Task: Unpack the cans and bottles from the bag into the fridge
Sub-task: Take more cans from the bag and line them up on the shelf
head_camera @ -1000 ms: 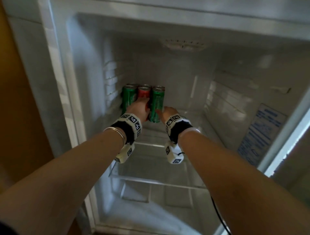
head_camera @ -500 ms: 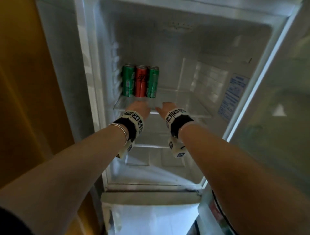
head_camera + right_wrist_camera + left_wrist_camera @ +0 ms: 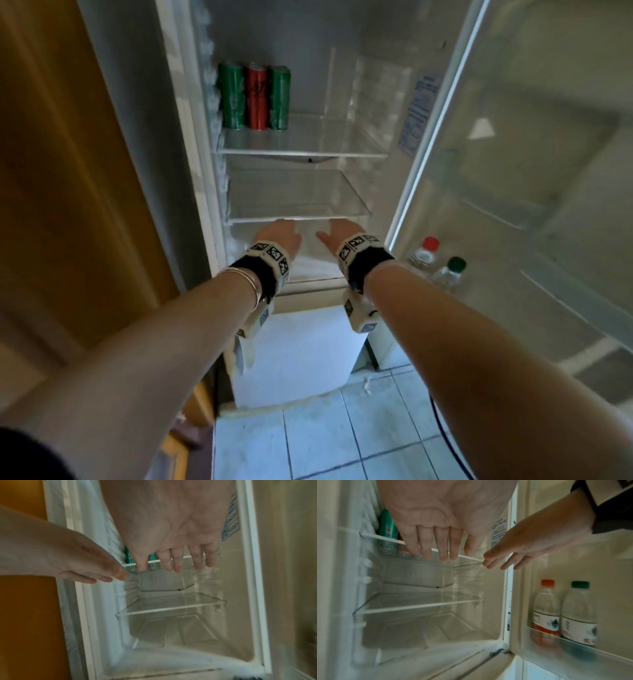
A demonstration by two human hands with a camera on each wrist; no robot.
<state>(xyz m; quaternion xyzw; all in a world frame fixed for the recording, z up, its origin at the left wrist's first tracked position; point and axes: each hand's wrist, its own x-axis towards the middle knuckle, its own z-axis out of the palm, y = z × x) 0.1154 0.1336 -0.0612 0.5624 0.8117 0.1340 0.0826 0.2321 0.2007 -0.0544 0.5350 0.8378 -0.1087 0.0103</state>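
Fingers [image 3: 426, 545] relaxed; cans [image 3: 255, 96] upright.

The fridge [image 3: 191, 102] is standing open, its door [image 3: 548, 171] swinging out to the right. On the top glass shelf [image 3: 308, 150], three cans are standing upright in a tight row at the back left: a green can [image 3: 232, 96], a red can [image 3: 257, 97] and another green can [image 3: 280, 98], each touching its neighbour. Two bottles are sitting side by side in the door rack, one with a red cap [image 3: 424, 251] and one with a green cap [image 3: 450, 272]. The left hand [image 3: 279, 236] and right hand [image 3: 342, 231] are reaching forward side by side just below the second shelf [image 3: 298, 214], holding nothing. White floor tiles [image 3: 308, 438] are showing below.
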